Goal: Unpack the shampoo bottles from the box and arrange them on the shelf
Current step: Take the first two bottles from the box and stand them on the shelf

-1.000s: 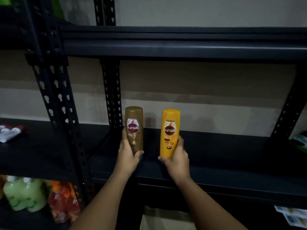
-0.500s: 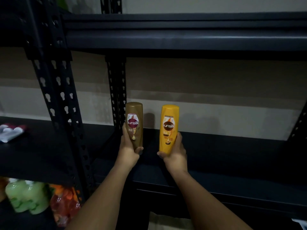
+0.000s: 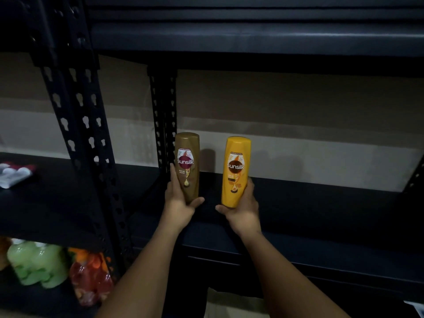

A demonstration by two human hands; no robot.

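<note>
A person holds two Sunsilk bottles upright over a black metal shelf [image 3: 321,214] in dim light. The left hand [image 3: 177,203] wraps its fingers and thumb round the lower half of the brown shampoo bottle [image 3: 187,166], close to a perforated upright [image 3: 164,115]. The right hand [image 3: 244,207] grips the base of the yellow shampoo bottle [image 3: 236,171], apart from the brown one. Whether either base touches the shelf cannot be told. Green bottles [image 3: 34,260] and orange packs [image 3: 89,276] sit on the level below, left.
</note>
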